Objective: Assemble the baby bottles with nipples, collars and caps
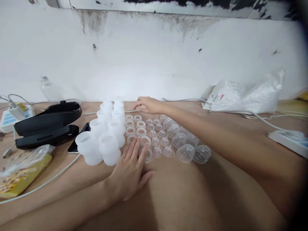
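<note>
Two rows of white, waisted baby bottles (108,144) stand upright on the table, left of centre. Beside them lie two rows of whitish collar rings (141,132), then clear nipples (165,141), then clear dome-shaped caps (185,153) on the right. My left hand (127,173) lies palm down with its fingers stretched over the nearest rings, partly hiding them. Beyond the far end of the rings, close to the wall, is my right hand (150,105), its fingers bent and apart with nothing seen in them.
At left are an open black case (48,122), a phone (73,146), a bag of snacks (26,170), a clear plastic bottle (49,89) and a power strip (26,115). White plastic bags (247,94) lean against the wall at right, near another power strip (288,141) and loose cables.
</note>
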{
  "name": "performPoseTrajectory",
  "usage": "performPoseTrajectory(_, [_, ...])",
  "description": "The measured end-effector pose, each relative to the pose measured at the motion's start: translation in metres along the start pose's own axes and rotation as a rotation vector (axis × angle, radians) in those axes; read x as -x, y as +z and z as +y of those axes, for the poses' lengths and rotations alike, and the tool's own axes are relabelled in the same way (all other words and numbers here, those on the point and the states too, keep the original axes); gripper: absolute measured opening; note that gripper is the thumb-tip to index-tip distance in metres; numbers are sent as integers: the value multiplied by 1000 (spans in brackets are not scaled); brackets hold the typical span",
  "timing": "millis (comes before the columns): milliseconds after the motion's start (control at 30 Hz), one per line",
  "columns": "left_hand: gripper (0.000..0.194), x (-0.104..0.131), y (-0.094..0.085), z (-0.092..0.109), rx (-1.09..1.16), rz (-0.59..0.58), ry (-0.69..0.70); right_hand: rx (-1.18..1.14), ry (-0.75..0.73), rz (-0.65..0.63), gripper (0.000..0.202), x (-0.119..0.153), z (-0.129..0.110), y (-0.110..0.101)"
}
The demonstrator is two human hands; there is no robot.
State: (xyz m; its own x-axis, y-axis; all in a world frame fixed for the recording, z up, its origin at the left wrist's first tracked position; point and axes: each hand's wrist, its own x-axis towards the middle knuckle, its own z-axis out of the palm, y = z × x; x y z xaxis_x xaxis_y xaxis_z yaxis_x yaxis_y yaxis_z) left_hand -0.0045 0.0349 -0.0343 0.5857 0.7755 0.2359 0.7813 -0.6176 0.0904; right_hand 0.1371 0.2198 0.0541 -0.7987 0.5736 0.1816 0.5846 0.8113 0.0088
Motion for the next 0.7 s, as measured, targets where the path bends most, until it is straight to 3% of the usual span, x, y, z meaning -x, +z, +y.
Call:
performPoseTrajectory(133, [58,0,-1,-2,-13,-5,39,-18,89,203,23,62,-12,-33])
performPoseTrajectory(233, [58,-1,-1,-2,-19,-10,30,-8,176,299,30,120,-27,-40])
performPoseTrajectory(300, [58,-1,-1,-1,-29,-19,26,-3,271,282,38,155,-37,-33])
performPoseTrajectory(400, [58,-1,-1,-1,-52,-23,31,8,370,139,50,192,-49,-10])
performPoseTrajectory(567, [57,-1,1,-2,-74,-37,20,80,319,75,52,205,-52,24])
performPoseTrajectory(700, [58,-1,1,-2,-90,-60,20,160,297,85,52,197,-48,32])
